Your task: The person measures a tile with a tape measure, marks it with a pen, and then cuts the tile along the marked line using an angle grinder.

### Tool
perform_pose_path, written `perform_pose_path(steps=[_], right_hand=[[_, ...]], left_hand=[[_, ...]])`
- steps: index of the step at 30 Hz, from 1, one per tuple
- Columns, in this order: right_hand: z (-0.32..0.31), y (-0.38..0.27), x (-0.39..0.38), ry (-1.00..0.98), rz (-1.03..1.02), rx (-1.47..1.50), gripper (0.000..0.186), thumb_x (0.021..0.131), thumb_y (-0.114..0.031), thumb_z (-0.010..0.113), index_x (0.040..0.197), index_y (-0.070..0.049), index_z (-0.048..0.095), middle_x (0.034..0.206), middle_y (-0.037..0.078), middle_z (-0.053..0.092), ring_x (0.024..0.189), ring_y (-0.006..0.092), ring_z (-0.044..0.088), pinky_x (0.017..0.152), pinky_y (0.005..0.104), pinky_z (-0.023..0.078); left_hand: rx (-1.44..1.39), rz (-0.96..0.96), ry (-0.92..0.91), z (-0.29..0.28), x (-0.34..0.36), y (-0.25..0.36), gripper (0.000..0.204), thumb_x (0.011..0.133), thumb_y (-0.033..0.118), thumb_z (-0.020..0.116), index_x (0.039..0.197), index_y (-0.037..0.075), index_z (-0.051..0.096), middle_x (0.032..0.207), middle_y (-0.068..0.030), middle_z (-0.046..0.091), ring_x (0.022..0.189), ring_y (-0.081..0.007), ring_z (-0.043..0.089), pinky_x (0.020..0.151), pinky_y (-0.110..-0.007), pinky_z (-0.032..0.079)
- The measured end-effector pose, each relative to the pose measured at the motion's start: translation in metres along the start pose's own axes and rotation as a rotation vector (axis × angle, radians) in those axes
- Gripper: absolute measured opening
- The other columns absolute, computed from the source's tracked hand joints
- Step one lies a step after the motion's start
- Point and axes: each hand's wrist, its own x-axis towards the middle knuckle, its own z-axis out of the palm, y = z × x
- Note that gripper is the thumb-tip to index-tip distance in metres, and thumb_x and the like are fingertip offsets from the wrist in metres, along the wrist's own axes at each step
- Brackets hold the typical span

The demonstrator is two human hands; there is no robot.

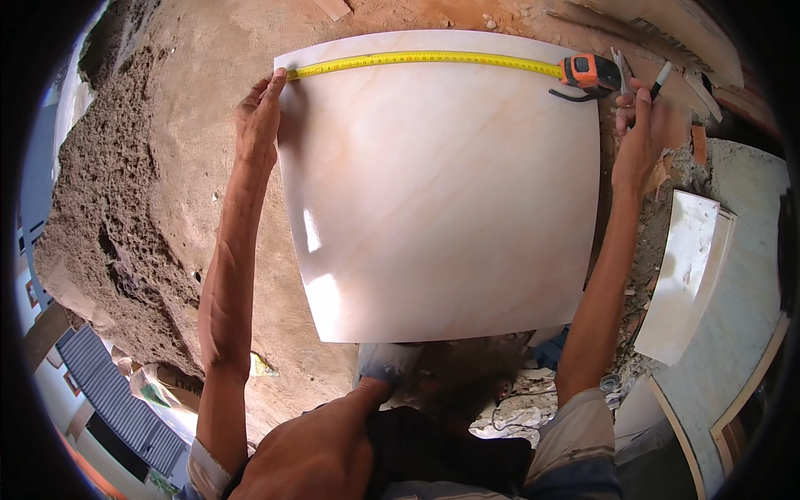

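My left hand [261,112] pinches the yellow tape blade [425,57], already stretched along the glossy cream tile [442,200]'s far edge to an orange-black case [590,72]. My right hand [635,117] grips a black-and-white marker [662,79]; no mark shows yet.

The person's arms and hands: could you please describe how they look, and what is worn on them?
The left hand and right hand have no gloves, and no watch or bracelet shows. The left forearm and right forearm are slim and uncovered. The left sleeve and right sleeve are pale, creased cloth, ending near the elbows.
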Motion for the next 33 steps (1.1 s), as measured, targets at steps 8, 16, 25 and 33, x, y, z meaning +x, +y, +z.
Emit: perform_pose_path(steps=[8,16,25,33], right_hand=[[0.054,-0.077,-0.126,-0.673,0.396,0.609,0.046,0.118,-0.042,0.049,0.123,-0.001,0.068,0.086,0.007,0.067,0.08,0.0135,0.062,0.074,0.028,0.045],[0.06,-0.075,-0.145,-0.852,0.658,0.729,0.044,0.118,-0.041,0.051,0.121,-0.002,0.069,0.082,0.003,0.065,0.07,0.0141,0.058,0.066,0.025,0.042],[0.034,-0.063,-0.165,-0.358,0.008,-0.06,0.041,0.114,-0.016,0.058,0.153,-0.002,0.057,0.111,0.015,0.073,0.074,0.0169,0.067,0.068,0.0292,0.054],[0.016,-0.034,-0.099,-0.301,0.255,0.724,0.044,0.113,-0.021,0.059,0.151,0.001,0.054,0.118,0.018,0.075,0.091,0.022,0.076,0.072,0.0317,0.057]], left_hand=[[-0.095,0.481,-0.484,0.079,-0.139,0.085,0.053,0.111,0.049,0.067,0.135,0.003,0.075,0.133,-0.0124,0.077,0.123,-0.025,0.07,0.107,-0.044,0.055],[-0.299,0.138,-0.796,0.098,-0.167,0.105,0.033,0.113,0.027,0.068,0.131,0.002,0.077,0.12,-0.0136,0.082,0.109,-0.0166,0.074,0.099,-0.033,0.059],[-0.227,0.372,-0.238,0.097,-0.08,0.11,0.039,0.116,0.025,0.06,0.147,0.002,0.058,0.121,-0.0137,0.074,0.11,-0.0235,0.074,0.101,-0.042,0.061],[0.201,0.89,-0.24,0.189,-0.072,0.07,0.012,0.107,0.01,0.058,0.108,0.002,0.067,0.102,-0.0211,0.071,0.094,-0.0383,0.069,0.086,-0.049,0.055]])
